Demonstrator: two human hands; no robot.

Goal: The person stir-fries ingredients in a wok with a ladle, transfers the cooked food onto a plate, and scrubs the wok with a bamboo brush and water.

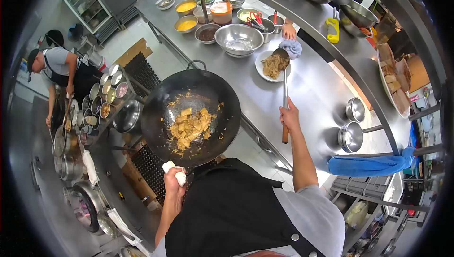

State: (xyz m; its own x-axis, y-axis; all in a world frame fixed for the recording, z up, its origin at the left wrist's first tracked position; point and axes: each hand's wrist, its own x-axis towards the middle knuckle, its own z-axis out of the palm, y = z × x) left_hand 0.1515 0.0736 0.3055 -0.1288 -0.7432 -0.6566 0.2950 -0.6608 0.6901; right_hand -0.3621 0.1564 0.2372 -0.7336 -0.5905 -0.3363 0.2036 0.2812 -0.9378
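Wok [208, 87]: gripped through cloth [180, 178] by fingers of left hand [173, 187] | Ladle [285, 87]: gripped by fingers of right hand [290, 115] | Risk: wok contents [189, 128] could be spilled by cloth slip

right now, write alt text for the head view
Left hand grips a round black wok of yellow-brown food through white cloth; right hand holds a wooden-handled metal ladle at a white plate of brownish food on a steel counter.

Bright light, fisheye-bent edges (corners black)
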